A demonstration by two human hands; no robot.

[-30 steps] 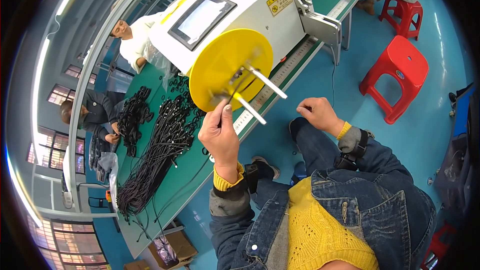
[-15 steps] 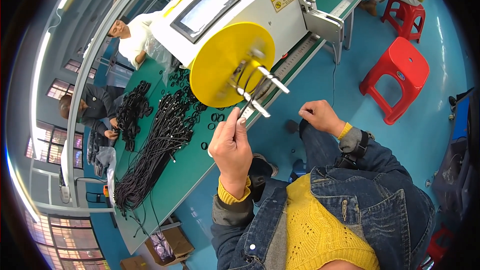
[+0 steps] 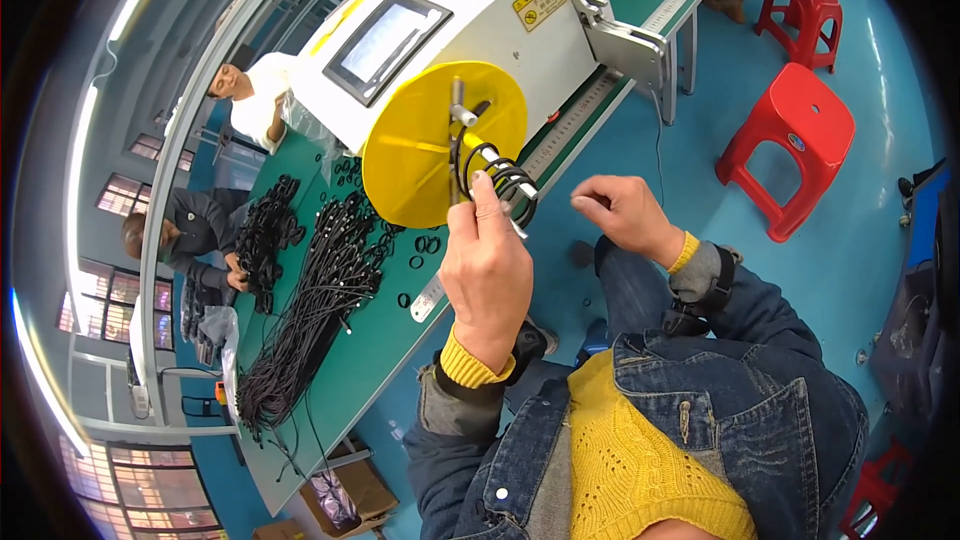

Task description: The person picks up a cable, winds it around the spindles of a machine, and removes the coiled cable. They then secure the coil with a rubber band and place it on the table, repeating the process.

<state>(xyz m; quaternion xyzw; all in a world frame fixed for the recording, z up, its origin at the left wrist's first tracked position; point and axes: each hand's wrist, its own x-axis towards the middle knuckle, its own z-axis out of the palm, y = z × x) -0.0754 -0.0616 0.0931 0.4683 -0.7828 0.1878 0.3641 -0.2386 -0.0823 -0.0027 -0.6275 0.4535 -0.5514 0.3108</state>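
A yellow disc [image 3: 405, 155] on the front of a white winding machine [image 3: 490, 30] carries metal posts. A black cable [image 3: 513, 180] lies coiled in several loops around the lower posts. At the near side of this coil, my left hand [image 3: 487, 275] is closed, its thumb and index finger pinched on the cable beside the post. To the right of the disc, apart from it, my right hand [image 3: 632, 218] hangs in the air with curled fingers and nothing visible in them.
On the green table [image 3: 345, 360] lie a long bundle of black cables [image 3: 315, 315] and several small black rings [image 3: 424, 244]. Two people sit across the table at the left. A red stool [image 3: 795, 145] stands at the right, a cardboard box [image 3: 365, 495] below the table.
The disc, blurred by spinning before, now looks sharp, and the cable forms fuller loops around the posts. My left hand has moved up and right to the coil; my right hand has shifted slightly left.
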